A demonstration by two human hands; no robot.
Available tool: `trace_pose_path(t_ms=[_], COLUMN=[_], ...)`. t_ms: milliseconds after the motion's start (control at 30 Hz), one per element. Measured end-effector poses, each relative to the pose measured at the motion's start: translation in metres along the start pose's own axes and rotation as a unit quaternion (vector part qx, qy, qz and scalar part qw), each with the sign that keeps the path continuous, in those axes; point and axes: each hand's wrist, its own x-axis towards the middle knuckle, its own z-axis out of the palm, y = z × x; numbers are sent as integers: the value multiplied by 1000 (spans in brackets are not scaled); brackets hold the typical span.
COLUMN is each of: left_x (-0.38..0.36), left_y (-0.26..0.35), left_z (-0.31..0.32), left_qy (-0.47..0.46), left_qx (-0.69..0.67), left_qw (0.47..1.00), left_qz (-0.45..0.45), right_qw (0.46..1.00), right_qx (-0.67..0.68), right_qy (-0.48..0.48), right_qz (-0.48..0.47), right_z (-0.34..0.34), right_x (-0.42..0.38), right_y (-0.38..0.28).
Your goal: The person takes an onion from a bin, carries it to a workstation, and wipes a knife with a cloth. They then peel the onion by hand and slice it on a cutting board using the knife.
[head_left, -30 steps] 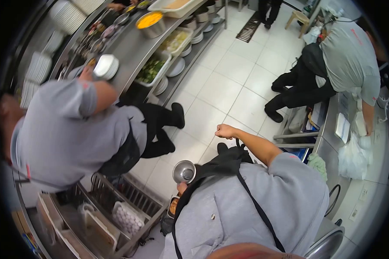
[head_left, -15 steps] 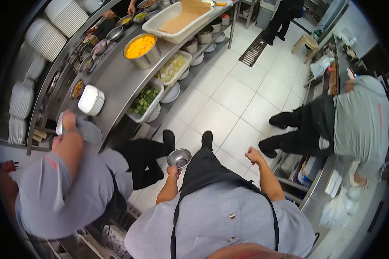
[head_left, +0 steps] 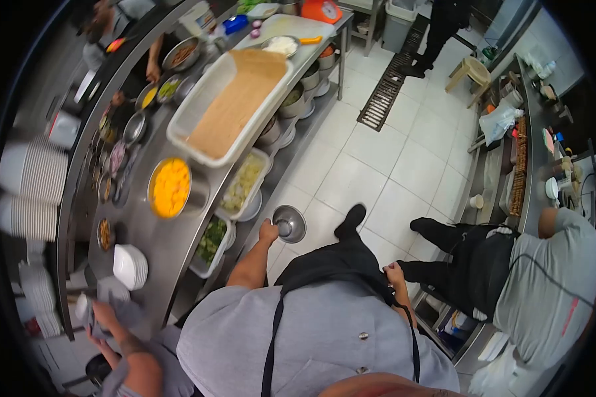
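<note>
My left hand (head_left: 268, 231) is closed on the rim of a round metal bowl (head_left: 290, 223), held tilted over the floor beside the steel counter. Nothing shows inside the bowl. Down at my right side, my right hand (head_left: 394, 273) has its fingers curled together near the edge of my black apron (head_left: 334, 264); whatever it may hold is too small to make out. Nearest the bowl, on the shelf under the counter, are a white tub of pale chopped vegetables (head_left: 246, 185) and a tub of green leaves (head_left: 212, 246).
On the steel counter (head_left: 179, 245) stand a pot of orange chunks (head_left: 169, 188), a large white tray (head_left: 179, 129) and stacked white dishes (head_left: 131, 266). One co-worker (head_left: 139, 357) is at lower left, another (head_left: 543, 291) close on my right. A floor grate (head_left: 377, 111) and stool (head_left: 470, 74) lie ahead.
I have moved forward along the counter, and the tray and pot now appear closer. The bowl is still in my left hand. My right hand has dropped nearer my apron.
</note>
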Motion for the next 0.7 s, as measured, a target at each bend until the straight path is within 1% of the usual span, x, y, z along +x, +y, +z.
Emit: trace_pose_path(t_ms=[33, 67, 133, 167, 200, 267, 300, 333, 367, 433, 467, 500, 533, 567, 600, 667, 700], left_x=[19, 37, 69, 73, 75, 84, 94, 104, 116, 132, 145, 158, 175, 190, 204, 236, 251], left_y=[23, 47, 93, 120, 148, 199, 218, 236, 260, 300, 316, 335, 355, 376, 398, 455, 481], left_z=[7, 13, 28, 34, 36, 41, 50, 56, 60, 77, 86, 95, 106, 119, 130, 150, 161], left_qy=[12, 3, 14, 1, -11, -21, -16, -7, -11, -6, -6, -9, -12, -13, -8, -4, -19], left_qx=[-15, -6, -14, -66, -118, -209, -232, -255, -248, -355, -357, -331, -304, -307, -309, -309, -308], left_qw=[1000, 1000, 999, 998, 993, 975, 969, 961, 964, 923, 922, 932, 941, 940, 939, 938, 938], left_qz=[-12, 4, 38, 6, -26, -72, -86, -103, -95, -148, -147, -147, -148, -148, -153, -155, -154], right_qw=[1000, 999, 992, 996, 997, 992, 994, 998, 999, 1000, 1000, 1000, 999, 998, 998, 995, 996], right_qx=[13, 27, -102, -82, -63, -108, -92, -62, -35, -13, -4, -5, 2, 9, 7, 65, 66], right_qy=[-6, 6, 41, 33, 49, 24, 34, 15, -6, -10, -9, -7, 6, 18, 17, 43, 40], right_qz=[27, 34, -62, -19, -7, -58, -54, -21, 12, 6, -6, -9, -33, -55, -53, -57, -52], right_z=[-7, -13, -22, -33, -51, -88, -107, -127, -149, -194, -212, -228, -244, -261, -274, -300, -309], right_x=[15, 38, 116, 137, 154, 182, 199, 214, 228, 253, 273, 295, 317, 337, 356, 392, 410], right_y=[-11, -20, 0, -16, -38, -89, -121, -152, -181, -241, -264, -285, -305, -321, -331, -353, -351])
